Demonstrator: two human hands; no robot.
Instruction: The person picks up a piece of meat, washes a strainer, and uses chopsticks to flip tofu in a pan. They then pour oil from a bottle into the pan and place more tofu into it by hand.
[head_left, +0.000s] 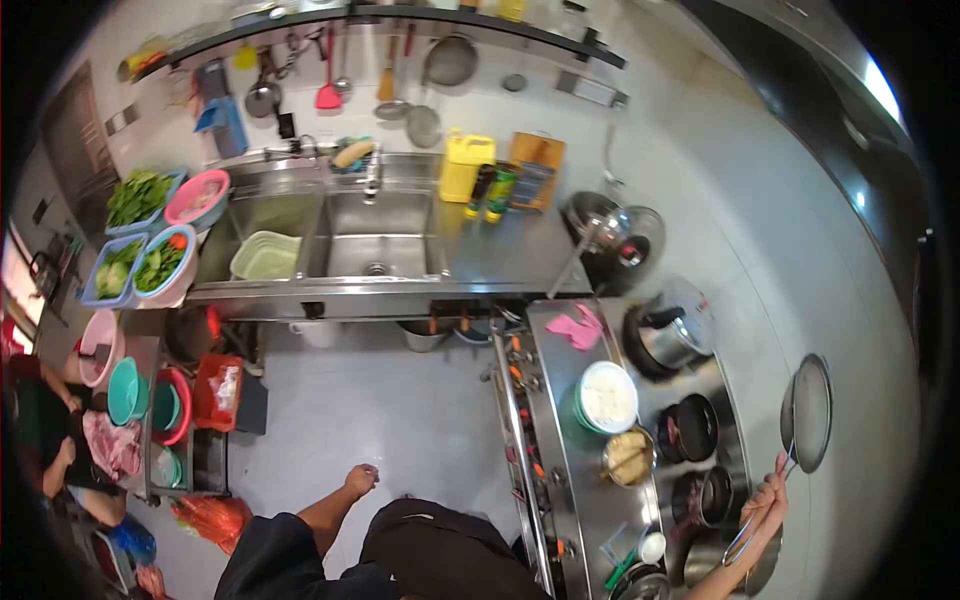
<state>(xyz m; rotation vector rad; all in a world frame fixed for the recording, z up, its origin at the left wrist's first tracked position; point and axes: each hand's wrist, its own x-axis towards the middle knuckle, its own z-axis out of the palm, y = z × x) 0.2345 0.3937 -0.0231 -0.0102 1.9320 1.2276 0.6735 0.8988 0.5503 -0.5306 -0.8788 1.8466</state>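
Observation:
At the lower right, my right hand (766, 503) is closed round the handle of a round mesh strainer (812, 412), raised beside the wall, right of the stove. My left hand (362, 479) hangs over the grey floor in the lower middle, touching nothing; its fingers look curled, and whether they hold anything is too small to tell. Nearest to my right hand on the stove are a dark pan (715, 495) and a large metal pot (708, 560).
A steel counter (560, 250) with a double sink (375, 235) runs along the back. A pressure cooker (672, 335) and a white-filled bucket (608, 397) stand on the stove side. Vegetable baskets (140, 200) are at the left. Another person's hand (66, 452) is near meat (112, 443).

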